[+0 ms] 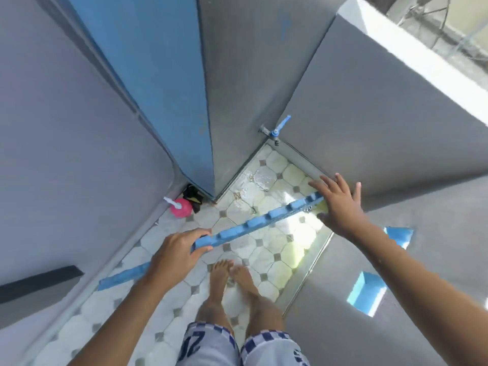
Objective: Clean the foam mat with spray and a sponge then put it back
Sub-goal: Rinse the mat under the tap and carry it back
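A person stands barefoot on a tiled floor (pixel 266 249) in a narrow corner between grey walls, holding a blue foam mat (pixel 253 224) edge-on in front of them, above the floor. The mat's notched edge faces the camera and runs from lower left to upper right. The left hand (pixel 175 250) is closed around the mat partway along, thumb on the near side, with the mat's lower end sticking out past it. The right hand (pixel 336 204) is open, fingers spread, its palm pressed against the mat's far end. A pink bottle (pixel 181 207) with a white top sits on the floor in the corner beside a blue door (pixel 158 88). A tap (pixel 276 130) with a blue handle projects from the wall above wet tiles.
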Motion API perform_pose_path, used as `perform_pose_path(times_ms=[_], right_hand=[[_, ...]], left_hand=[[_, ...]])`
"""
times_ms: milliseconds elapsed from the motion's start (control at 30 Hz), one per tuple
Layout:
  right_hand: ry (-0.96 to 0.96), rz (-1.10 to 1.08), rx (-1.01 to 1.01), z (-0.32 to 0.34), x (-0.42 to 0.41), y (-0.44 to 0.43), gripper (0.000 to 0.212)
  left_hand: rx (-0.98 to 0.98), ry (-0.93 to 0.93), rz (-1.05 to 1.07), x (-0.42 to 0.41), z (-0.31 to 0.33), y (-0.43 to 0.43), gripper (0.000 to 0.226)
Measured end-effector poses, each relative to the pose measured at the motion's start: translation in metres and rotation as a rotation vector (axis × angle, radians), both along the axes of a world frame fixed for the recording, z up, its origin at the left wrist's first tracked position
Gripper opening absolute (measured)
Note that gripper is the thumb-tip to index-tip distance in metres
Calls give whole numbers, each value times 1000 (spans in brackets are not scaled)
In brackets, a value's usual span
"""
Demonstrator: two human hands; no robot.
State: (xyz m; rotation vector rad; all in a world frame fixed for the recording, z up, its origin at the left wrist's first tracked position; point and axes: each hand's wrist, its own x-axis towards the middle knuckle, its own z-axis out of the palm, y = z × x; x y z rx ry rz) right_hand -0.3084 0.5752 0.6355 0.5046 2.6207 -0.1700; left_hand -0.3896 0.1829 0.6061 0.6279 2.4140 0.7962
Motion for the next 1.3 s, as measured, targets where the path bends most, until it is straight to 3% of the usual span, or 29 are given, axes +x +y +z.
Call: perform_pose_path(times_ms=[133, 233, 367, 433, 667, 800, 933, 1100, 1300], right_hand=[[-22, 312, 6, 6, -41, -41, 67], [-56, 492, -77, 1, -77, -92, 34], [-46, 640, -314, -4, -110, -179, 18], [-42, 693, -431, -3, -117, -226, 18], [-112, 1133, -564, 0, -107, -414, 27], [-148, 1399, -549, -3, -72, -517, 23], [-301, 1567, -497, -24, -30, -610, 20], [-288, 1696, -421, -56, 30, -707, 19], [-181, 1844, -281, -105, 81, -796, 18]], left_hand=[[26, -178, 259, 32, 15, -66, 22], [8, -185, 455, 74, 21, -112, 25], [-55, -161, 736, 135, 28, -176, 30], [-79, -183, 878, 169, 35, -202, 27], [-145, -202, 1440, 327, 50, -245, 25], [-151, -173, 1704, 403, 40, -255, 27], [-138, -189, 1935, 456, 14, -257, 31], [-96, -209, 2130, 504, -29, -273, 24], [40, -252, 2204, 543, -90, -320, 19]])
